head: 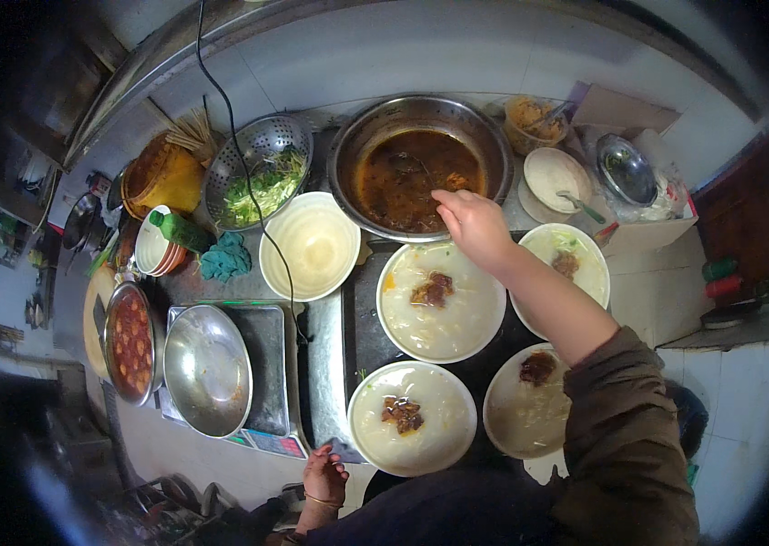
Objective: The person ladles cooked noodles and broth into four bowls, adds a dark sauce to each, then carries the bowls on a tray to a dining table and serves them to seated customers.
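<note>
My right hand (pixel 470 222) is over the near rim of a large steel basin (pixel 350 170) of dark brown broth (pixel 398 198). Its fingers are closed on what looks like the thin handle of a ladle (pixel 406 162), whose head sits in the broth. Below that arm are several bowls of pale, noodle-like soup topped with brown meat: a middle bowl (pixel 466 321), a front bowl (pixel 425 389), a right front bowl (pixel 521 416) and a right rear bowl (pixel 593 256), the last also with greens. My left hand (pixel 325 474) hangs low by the counter's front edge, fingers loosely bent, with nothing visible in it.
An empty-looking cream bowl (pixel 313 246) stands beside a colander (pixel 217 184) of cut greens. Leftward are a steel bowl (pixel 207 368) on a scale (pixel 268 382) and a bowl of red stew (pixel 130 341). A white tub (pixel 555 174) holds a green-handled spoon. A black cable (pixel 234 130) hangs across the view.
</note>
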`<state>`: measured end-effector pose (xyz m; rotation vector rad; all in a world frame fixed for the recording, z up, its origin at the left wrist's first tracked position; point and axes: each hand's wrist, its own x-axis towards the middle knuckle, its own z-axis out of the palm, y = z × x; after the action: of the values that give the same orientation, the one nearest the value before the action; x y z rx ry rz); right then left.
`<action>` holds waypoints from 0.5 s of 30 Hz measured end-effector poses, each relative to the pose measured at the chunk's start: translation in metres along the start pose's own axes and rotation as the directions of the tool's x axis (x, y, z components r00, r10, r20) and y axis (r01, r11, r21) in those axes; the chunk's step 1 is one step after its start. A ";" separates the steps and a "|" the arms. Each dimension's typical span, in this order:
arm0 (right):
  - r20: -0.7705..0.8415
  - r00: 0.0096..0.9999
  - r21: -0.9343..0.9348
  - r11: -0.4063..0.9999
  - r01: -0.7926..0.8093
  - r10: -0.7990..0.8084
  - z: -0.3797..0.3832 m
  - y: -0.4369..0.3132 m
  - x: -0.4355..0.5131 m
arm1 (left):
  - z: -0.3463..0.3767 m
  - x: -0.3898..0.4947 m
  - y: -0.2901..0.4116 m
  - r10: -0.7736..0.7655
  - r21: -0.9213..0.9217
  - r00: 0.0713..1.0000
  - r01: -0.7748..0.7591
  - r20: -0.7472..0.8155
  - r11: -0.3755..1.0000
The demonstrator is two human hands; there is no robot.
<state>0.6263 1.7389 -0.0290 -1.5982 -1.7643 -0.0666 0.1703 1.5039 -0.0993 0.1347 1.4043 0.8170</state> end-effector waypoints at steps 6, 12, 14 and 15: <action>0.264 0.732 0.735 0.361 -0.575 0.628 0.031 -0.007 0.015 | -0.003 0.003 -0.001 0.011 0.000 1.000 -0.011 -0.011 1.000; 0.486 0.419 0.804 -0.205 -0.558 0.767 0.015 0.000 0.019 | 0.006 0.004 0.000 0.001 0.000 1.000 -0.001 -0.002 1.000; 0.407 0.483 0.825 -0.086 -0.559 0.775 0.010 0.003 0.015 | 0.010 0.004 0.002 -0.001 0.005 1.000 0.001 -0.013 1.000; 0.362 0.517 0.832 -0.019 -0.555 0.776 0.008 0.003 0.013 | 0.011 0.004 0.002 -0.006 0.002 1.000 0.006 -0.010 1.000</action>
<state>0.6264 1.7542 -0.0291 -1.2698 -0.3424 1.0328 0.1787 1.5121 -0.0994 0.1282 1.4150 0.8122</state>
